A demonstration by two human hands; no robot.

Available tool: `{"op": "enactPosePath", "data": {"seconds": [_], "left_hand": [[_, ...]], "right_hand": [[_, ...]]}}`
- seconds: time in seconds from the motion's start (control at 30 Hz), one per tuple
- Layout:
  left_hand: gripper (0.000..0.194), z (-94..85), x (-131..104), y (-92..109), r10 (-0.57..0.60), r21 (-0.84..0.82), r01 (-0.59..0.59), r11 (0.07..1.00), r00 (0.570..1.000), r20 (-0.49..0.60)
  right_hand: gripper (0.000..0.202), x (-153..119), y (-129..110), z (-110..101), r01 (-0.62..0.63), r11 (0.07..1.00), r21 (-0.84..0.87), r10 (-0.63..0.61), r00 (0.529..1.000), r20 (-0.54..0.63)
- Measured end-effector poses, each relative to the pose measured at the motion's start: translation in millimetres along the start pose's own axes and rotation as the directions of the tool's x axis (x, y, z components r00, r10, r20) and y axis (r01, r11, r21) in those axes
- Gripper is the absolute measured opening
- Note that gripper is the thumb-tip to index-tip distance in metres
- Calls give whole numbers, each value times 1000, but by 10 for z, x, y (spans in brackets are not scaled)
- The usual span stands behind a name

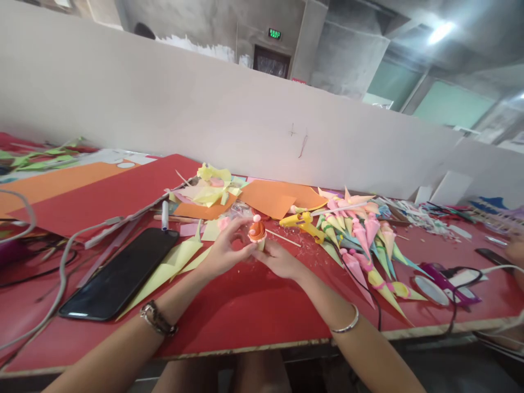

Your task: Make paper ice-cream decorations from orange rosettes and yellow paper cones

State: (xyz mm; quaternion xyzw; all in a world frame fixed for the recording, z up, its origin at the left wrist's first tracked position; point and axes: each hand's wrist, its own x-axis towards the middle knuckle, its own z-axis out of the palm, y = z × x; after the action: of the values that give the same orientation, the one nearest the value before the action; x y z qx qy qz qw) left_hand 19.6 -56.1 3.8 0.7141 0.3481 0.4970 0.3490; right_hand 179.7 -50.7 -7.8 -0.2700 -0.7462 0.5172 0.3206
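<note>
A small craft ice cream cone (257,233), with an orange swirl and a pale pink ball on top, is held upright between my two hands above the red table. My left hand (227,245) curls round its left side, thumb and fingers at the swirl and rim. Lower down, my right hand (280,258) pinches the cone's base, which the fingers mostly hide. To the right of my hands lies a yellow hot glue gun (302,222). Beyond it is a pile of finished-looking paper cones (360,226) in pink, yellow and green.
A black phone (120,273) and yellow paper (172,262) lie at the left, near a white cable (64,256). Orange sheets (270,197) and scraps rest at the back against a white partition (229,120). Another person's hand (514,252) shows at the far right.
</note>
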Motion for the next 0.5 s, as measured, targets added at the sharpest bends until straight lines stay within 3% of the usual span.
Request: {"op": "enactPosePath", "data": {"seconds": [0.1,0.17,0.3,0.37,0.5], "left_hand": [[43,5,-9,30,-25,2,25,1000,999,23],[34,17,-17,65,-109,-22,113,993,987,118],[24,41,-28,82,-295,-133,362,923,885,360],[23,41,-17,59,-298,-124,348,929,905,302],[20,31,22,24,-181,40,179,983,981,68]], "right_hand": [[35,-1,-4,31,-84,992,92,71,988,140],[39,4,-3,52,-126,977,170,88,973,214],[41,14,10,69,-170,956,237,111,964,241],[35,18,22,72,-178,959,221,134,971,198],[18,34,53,97,-202,974,102,204,979,-14]]}}
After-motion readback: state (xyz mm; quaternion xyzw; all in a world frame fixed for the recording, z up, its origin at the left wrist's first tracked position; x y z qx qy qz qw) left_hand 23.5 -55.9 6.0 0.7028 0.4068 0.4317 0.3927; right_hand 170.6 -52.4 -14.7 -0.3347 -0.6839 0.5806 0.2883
